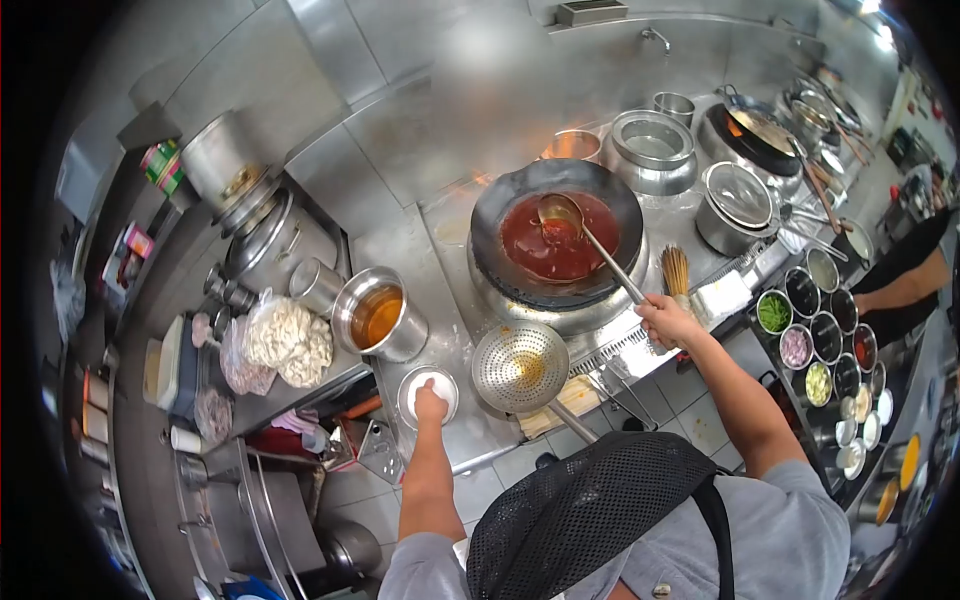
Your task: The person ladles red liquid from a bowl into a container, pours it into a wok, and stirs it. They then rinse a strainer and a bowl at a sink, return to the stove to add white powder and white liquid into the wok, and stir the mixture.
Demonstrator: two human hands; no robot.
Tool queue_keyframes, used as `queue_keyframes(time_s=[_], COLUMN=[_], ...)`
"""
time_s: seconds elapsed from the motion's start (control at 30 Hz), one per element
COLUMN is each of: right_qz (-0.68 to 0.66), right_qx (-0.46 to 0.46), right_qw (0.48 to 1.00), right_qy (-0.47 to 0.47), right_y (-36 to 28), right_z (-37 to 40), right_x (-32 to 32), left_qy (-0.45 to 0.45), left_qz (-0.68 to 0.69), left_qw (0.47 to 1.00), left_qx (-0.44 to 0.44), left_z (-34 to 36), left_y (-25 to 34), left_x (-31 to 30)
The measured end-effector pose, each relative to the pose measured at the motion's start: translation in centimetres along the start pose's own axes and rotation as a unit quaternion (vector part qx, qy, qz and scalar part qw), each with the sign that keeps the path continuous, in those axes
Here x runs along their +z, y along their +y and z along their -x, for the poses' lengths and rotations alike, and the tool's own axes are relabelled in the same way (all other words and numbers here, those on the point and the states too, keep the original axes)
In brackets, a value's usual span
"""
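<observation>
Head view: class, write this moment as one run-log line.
left hand: touching white bowl | right hand: grips ladle | ladle: in wok, red sauce

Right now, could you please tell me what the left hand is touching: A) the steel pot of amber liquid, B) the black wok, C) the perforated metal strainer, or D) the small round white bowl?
D: the left hand rests in the small round white bowl; the right hand grips the long metal ladle.

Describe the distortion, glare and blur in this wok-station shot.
Head view: strong fisheye bends the counter edges, with black vignette corners; glare washes the steel wall behind the wok; top-right lamps blow out; the right hand on the ladle and left hand on the small bowl are sharp.
</observation>
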State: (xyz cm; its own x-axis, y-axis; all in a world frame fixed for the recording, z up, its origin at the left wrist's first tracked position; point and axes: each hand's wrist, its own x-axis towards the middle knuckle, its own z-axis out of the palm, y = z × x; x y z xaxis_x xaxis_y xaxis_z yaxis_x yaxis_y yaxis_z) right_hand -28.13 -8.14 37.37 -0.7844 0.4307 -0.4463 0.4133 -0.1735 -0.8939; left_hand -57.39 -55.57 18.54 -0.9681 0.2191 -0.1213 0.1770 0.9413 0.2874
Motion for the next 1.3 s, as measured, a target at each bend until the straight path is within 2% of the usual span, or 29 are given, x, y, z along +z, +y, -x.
queue_keyframes(time_s=[0.07, 0.13, 0.17, 0.2, 0.27, 0.33, 0.37, 0.4, 0.43, 0.47, 0.5, 0.53, 0.57, 0.63, 0.67, 0.73, 0.77, 0.8, 0.83, 0.87, 0.9, 0.97, 1.0, 1.03, 1.07, 1.1, 1.13, 1.2, 1.3], right_qz=[-0.020, -0.121, -0.178, -0.321, -0.532, -0.555, -0.467, -0.389, -0.325, -0.227, -0.162, -0.090, -0.024, -0.005, -0.008, -0.075, -0.143, -0.137, -0.325, -0.497, -0.532, -0.511, -0.494, -0.464, -0.470, -0.322, -0.164, -0.013, 0.021], right_qx=[-0.008, 0.051, 0.070, 0.117, 0.203, 0.225, 0.181, 0.167, 0.099, 0.064, 0.032, 0.022, 0.015, 0.021, 0.035, 0.072, 0.092, 0.090, 0.154, 0.214, 0.231, 0.221, 0.209, 0.213, 0.200, 0.136, 0.067, 0.021, -0.015], right_qw=[1.000, 0.991, 0.980, 0.931, 0.796, 0.764, 0.842, 0.892, 0.933, 0.968, 0.985, 0.996, 1.000, 1.000, 0.999, 0.994, 0.985, 0.985, 0.924, 0.815, 0.785, 0.797, 0.806, 0.833, 0.832, 0.925, 0.982, 0.999, 0.999], right_qy=[0.004, -0.003, -0.051, -0.131, -0.206, -0.239, -0.201, -0.161, -0.122, -0.080, -0.054, -0.017, -0.001, 0.016, 0.027, -0.013, -0.037, -0.044, -0.130, -0.208, -0.218, -0.235, -0.248, -0.212, -0.215, -0.148, -0.070, 0.023, 0.034], right_y=[-0.3, -1.7, -1.7, -2.1, -2.9, -3.2, -3.2, -3.2, -1.9, -1.5, -1.2, -1.2, 0.1, 1.5, 1.2, -0.4, -1.2, -1.3, -1.3, -1.6, -2.6, -2.3, -2.1, -1.8, -1.1, -0.4, -0.2, 0.0, 0.8], right_z=[-0.1, 1.2, 0.7, 0.3, -0.1, -0.8, -0.7, -0.7, -1.3, -1.4, -1.3, -0.8, -1.5, -1.3, -0.6, 1.1, 1.8, 1.6, 1.2, 0.7, 1.1, -0.5, -1.4, -2.1, -2.4, -2.8, -3.0, -1.9, -0.7], right_x=[1.1, 2.5, 2.2, 1.9, 1.1, 0.4, 0.1, -0.3, -0.4, -0.5, -0.3, 0.3, -0.2, 0.2, 0.1, 0.8, 1.0, 0.6, 0.0, -0.2, 0.2, -0.4, -0.7, -1.0, -1.0, -1.1, -1.2, -0.2, -0.3], left_qy=[-0.025, -0.006, -0.005, -0.008, -0.026, -0.080, -0.071, -0.057, -0.010, 0.040, 0.003, 0.067, 0.042, -0.052, -0.075, -0.112, -0.107, -0.081, -0.055, -0.051, -0.032, -0.001, 0.002, 0.005, -0.002, -0.008, -0.062, -0.137, -0.180], left_qz=[0.021, 0.029, 0.039, 0.050, 0.043, -0.033, -0.030, -0.026, -0.028, -0.035, -0.011, -0.031, -0.042, -0.063, -0.064, -0.078, -0.072, -0.068, -0.066, -0.063, -0.030, 0.029, 0.015, -0.001, 0.000, 0.001, -0.012, -0.049, -0.088], left_qw=[0.998, 0.998, 0.996, 0.992, 0.992, 0.986, 0.984, 0.984, 0.982, 0.979, 0.990, 0.987, 0.996, 0.995, 0.993, 0.989, 0.989, 0.992, 0.995, 0.995, 0.997, 0.996, 0.998, 0.999, 0.999, 0.999, 0.998, 0.989, 0.980], left_qx=[0.052, 0.051, 0.084, 0.118, 0.113, 0.141, 0.160, 0.166, 0.186, 0.197, 0.141, 0.140, 0.059, -0.049, -0.071, -0.065, -0.073, -0.065, -0.055, -0.061, -0.064, -0.085, -0.063, -0.038, -0.036, -0.033, -0.023, -0.003, 0.002], left_z=[-0.2, -0.4, -1.7, -2.2, -2.3, -3.2, -2.8, -2.1, -1.7, -1.4, -0.9, 0.0, 0.6, 1.7, 2.0, 2.4, 1.6, 0.2, -0.7, -0.9, -0.9, 0.2, -0.7, -1.6, -1.4, -1.1, -0.6, -0.1, 0.1], left_y=[-0.4, -0.2, -1.2, -1.3, -0.8, -1.5, -1.4, -1.6, -2.3, -2.9, -1.8, -1.5, -0.6, 1.5, 2.0, 2.4, 1.6, 0.0, -1.2, -1.5, -1.5, -0.1, -1.0, -2.0, -1.9, -1.6, -0.9, -0.1, 0.1], left_x=[0.1, 0.2, 1.5, 2.0, 2.2, 2.6, 2.6, 2.4, 3.2, 3.9, 2.3, 2.0, 1.1, -2.2, -3.0, -4.1, -2.7, 0.1, 2.0, 2.7, 3.2, 1.7, 3.2, 4.7, 4.0, 2.9, 0.9, -1.8, -2.9])
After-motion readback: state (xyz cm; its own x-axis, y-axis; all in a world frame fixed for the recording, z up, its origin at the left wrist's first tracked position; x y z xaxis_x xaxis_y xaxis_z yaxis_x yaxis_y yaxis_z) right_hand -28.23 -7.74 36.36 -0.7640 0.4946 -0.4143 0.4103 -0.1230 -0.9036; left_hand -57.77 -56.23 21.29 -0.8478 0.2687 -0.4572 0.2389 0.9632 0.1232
